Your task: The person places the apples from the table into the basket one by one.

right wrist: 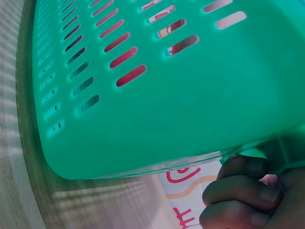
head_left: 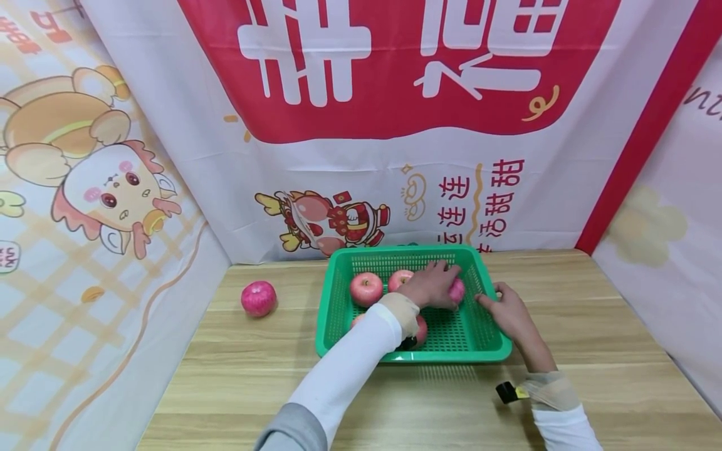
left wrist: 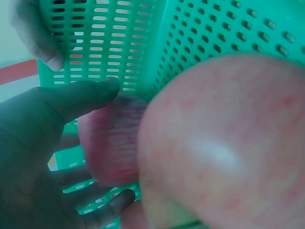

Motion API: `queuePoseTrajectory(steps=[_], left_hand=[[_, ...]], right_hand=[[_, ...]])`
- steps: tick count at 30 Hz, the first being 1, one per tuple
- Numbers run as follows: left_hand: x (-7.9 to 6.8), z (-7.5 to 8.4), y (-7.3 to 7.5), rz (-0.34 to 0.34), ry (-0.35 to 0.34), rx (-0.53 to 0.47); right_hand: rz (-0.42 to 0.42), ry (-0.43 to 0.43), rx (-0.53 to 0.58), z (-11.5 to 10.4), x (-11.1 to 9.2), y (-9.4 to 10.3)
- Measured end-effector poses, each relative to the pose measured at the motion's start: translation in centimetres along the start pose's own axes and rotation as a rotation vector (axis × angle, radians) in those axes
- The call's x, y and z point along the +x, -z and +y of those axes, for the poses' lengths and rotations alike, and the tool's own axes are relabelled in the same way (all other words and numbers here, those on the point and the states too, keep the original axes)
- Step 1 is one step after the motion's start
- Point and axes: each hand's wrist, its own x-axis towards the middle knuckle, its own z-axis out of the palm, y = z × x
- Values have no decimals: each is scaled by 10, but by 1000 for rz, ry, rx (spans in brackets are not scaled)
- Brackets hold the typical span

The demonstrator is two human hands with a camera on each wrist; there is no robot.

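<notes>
A green plastic basket (head_left: 414, 357) with slotted walls stands on the table with several pink-red apples (head_left: 366, 289) in it. Inside its right half, my left hand (head_left: 431, 285) holds a round magenta fruit or bulb with pale streaks (left wrist: 112, 140). The thumb lies over its top, and the other fingers curve round the lower side. One apple (left wrist: 224, 143) looms large right beside it in the left wrist view. At the basket's right side, my right hand (head_left: 513, 316) grips the rim, its fingers curled in the right wrist view (right wrist: 243, 191).
A second round magenta piece (head_left: 259, 298) sits on the wooden table (head_left: 242, 388) left of the basket. Printed cloth (head_left: 395, 169) hangs behind the table and along both sides. A small black device (head_left: 506, 393) sticks out by the right wrist.
</notes>
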Motion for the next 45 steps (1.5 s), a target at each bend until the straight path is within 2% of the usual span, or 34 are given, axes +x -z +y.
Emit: queuePoseTrajectory(steps=[12, 23, 31, 41, 45], left_hand=[[-16, -3, 12, 29, -54, 11], [-36, -7, 32, 17, -86, -46], [-52, -15, 41, 72, -133, -36], [-74, -27, 52, 87, -99, -16], [-87, -35, 57, 109, -95, -62]], right_hand=[[-3, -15, 1, -1, -3, 2], [6, -6, -12, 1, 0, 1], [4, -8, -16, -1, -1, 0], [-11, -19, -23, 0, -2, 0], [-15, -20, -23, -1, -2, -1]])
